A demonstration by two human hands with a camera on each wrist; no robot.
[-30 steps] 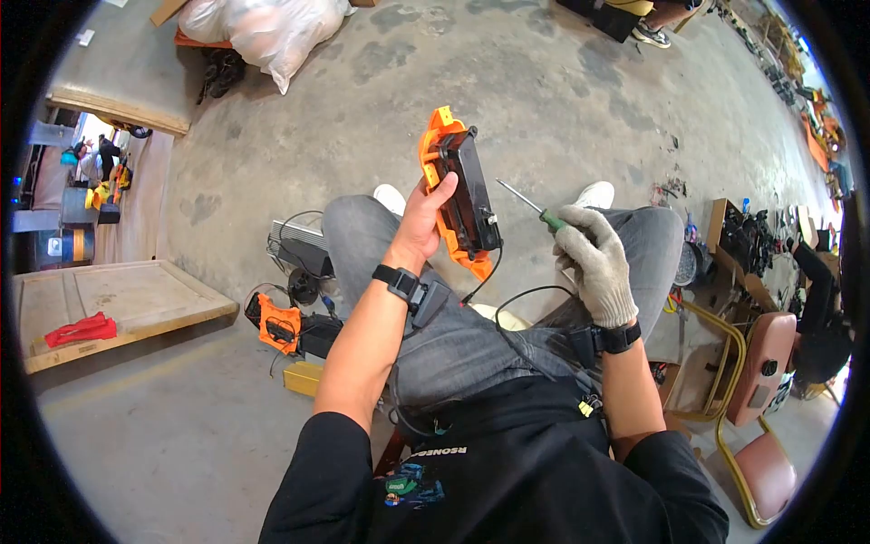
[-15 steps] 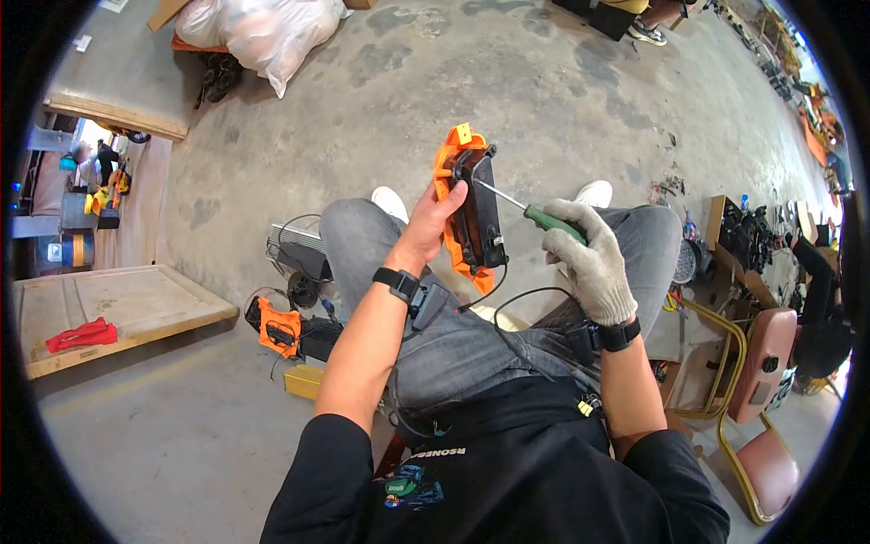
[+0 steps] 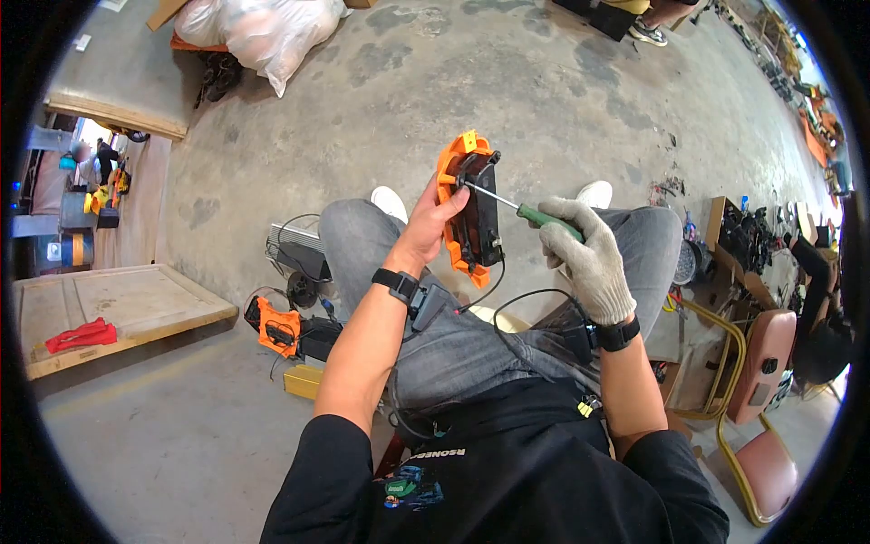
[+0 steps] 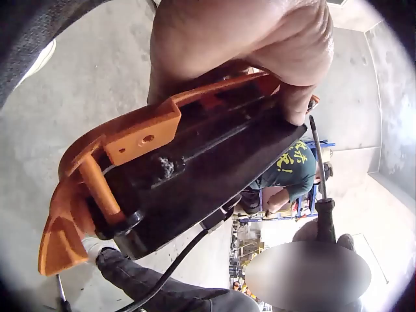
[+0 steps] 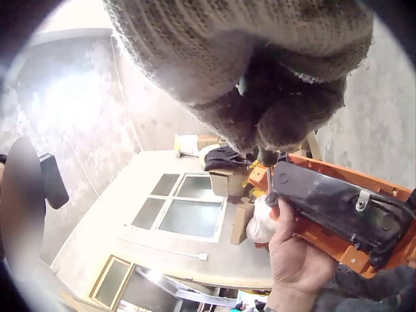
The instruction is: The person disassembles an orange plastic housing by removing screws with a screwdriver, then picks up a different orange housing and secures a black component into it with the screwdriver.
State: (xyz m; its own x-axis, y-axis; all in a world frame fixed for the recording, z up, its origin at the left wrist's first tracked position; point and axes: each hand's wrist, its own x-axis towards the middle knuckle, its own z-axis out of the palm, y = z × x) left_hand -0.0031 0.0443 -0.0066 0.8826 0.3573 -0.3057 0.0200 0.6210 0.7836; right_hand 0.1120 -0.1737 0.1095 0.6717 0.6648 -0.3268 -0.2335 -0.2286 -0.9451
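My bare left hand [image 3: 426, 227] grips an orange bracket [image 3: 450, 240] with a black box [image 3: 481, 208] set in it, thumb over the near edge. My gloved right hand [image 3: 589, 258] holds a screwdriver by its green handle [image 3: 549, 222]. The shaft points at the upper part of the assembly, its tip close to my left thumb. Whether the tip sits in a screw cannot be told. In the right wrist view a metal clip [image 5: 362, 201] shows on the black box [image 5: 325, 188]. A black cable [image 3: 494, 288] hangs from the box's lower end.
Another orange part [image 3: 277, 326] and a finned metal unit [image 3: 302, 238] lie on the floor at left. A wooden panel [image 3: 136, 304] bears a red cloth [image 3: 83, 335]. White bags [image 3: 272, 41] stand at the back. Pink chairs [image 3: 763, 367] and another person [image 3: 820, 335] are at right.
The screwdriver has moved left and its tip has come to the assembly. My left hand has shifted the assembly slightly right and down.
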